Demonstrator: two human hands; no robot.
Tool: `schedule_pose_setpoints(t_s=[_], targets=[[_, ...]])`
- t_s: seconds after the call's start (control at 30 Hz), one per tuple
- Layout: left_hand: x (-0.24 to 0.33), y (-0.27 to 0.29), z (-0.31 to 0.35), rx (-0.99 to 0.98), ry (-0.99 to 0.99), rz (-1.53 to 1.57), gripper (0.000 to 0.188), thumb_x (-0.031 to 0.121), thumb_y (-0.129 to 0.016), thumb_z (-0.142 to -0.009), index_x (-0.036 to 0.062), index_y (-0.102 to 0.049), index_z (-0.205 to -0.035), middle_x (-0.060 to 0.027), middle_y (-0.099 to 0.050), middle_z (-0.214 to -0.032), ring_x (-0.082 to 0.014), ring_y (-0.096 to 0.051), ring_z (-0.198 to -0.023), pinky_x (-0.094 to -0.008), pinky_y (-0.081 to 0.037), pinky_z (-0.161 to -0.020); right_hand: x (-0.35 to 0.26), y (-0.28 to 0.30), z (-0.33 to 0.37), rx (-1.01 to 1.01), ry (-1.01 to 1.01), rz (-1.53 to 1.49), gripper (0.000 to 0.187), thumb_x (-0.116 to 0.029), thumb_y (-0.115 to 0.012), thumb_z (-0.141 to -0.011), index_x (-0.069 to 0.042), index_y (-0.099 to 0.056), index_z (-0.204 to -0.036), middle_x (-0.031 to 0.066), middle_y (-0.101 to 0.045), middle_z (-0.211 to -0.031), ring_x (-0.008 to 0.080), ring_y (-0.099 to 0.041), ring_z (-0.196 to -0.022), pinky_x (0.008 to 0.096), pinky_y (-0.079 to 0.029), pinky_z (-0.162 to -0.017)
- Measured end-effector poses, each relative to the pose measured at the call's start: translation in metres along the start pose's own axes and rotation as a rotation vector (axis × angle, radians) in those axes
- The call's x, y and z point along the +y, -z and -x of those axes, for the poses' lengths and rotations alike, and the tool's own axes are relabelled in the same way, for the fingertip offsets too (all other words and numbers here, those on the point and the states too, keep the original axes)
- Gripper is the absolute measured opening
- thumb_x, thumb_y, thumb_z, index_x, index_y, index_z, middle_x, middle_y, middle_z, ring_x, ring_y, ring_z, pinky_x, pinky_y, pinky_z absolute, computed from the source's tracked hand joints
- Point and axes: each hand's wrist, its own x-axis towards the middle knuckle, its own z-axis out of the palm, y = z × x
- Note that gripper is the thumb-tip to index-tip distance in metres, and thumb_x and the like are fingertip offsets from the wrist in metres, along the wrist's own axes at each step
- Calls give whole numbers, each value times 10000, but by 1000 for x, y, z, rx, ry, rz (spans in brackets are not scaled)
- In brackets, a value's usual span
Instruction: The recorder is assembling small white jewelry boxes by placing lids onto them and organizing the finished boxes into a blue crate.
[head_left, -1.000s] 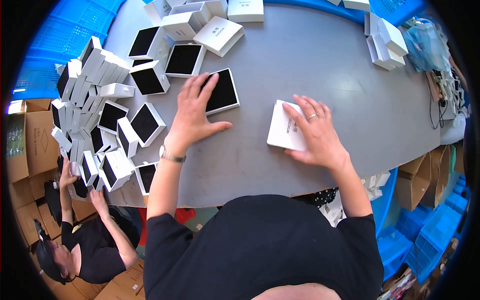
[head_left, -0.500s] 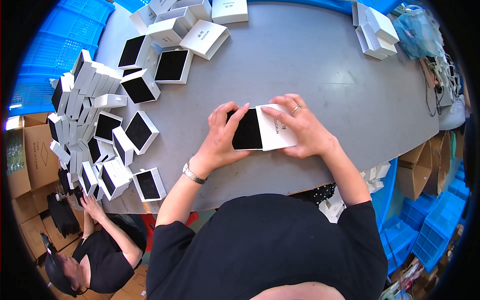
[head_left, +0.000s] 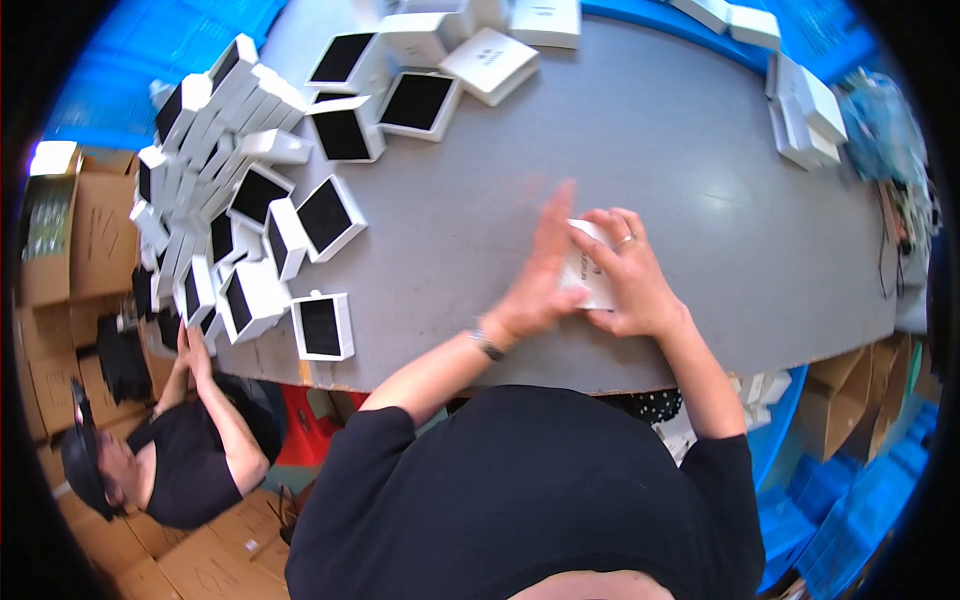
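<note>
Okay, my right hand clamps white box near bench's front edge, left hand's hold unclear; skewed pushing could dent it.

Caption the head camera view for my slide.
Right hand holding a white box, blurred left hand beside it, grey tabletop below.

On my feed the scene is bright, with a pale glare on the right part of the grey desk and a blown-out patch at far left. The left hand is blurred; the blue bag looks soft. I see straight edges bowing toward a black, dark-cornered rim.
</note>
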Motion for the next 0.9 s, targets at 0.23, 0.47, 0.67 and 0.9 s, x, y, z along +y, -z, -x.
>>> schedule_pose_setpoints(t_s=[0.23,0.47,0.67,0.9], targets=[[22,28,35,169,80,-516,743,315,-785,-820,63,-511,-1463,-191,-399,-1549,-406,-303,-1479,-527,-259,-1205,-29,7,32,-103,-194,205,914,-226,-794,-551,-166,-537,-1426,210,-483,-1365,450,-432,-1276,539,-346,-1124],[49,180,183,608,758,-1385,713,337,-813,-739,49,-549,-1336,-259,-406,-1445,-457,-426,-1308,-570,-371,-1092,-44,123,79,-254,-520,514,729,-396,-837,-666,-63,-617,-1277,180,-536,-1348,424,-461,-1303,577,-326,-1136],[48,132,91,561,707,-1255,816,511,-778,-799,-12,-529,-1374,-267,-378,-1484,-452,-385,-1337,-552,-342,-1116,41,59,-150,38,160,513,792,-138,-770,-787,-196,-453,-1510,120,-363,-1606,336,-273,-1516,494,-251,-1241],[27,170,1,355,48,-1276,709,143,-757,-753,9,-513,-1404,-246,-413,-1486,-443,-316,-1415,-533,-270,-1188,59,-43,-220,-43,-38,678,614,-347,-615,-876,-137,-529,-1446,188,-497,-1486,363,-416,-1428,548,-323,-1153]])
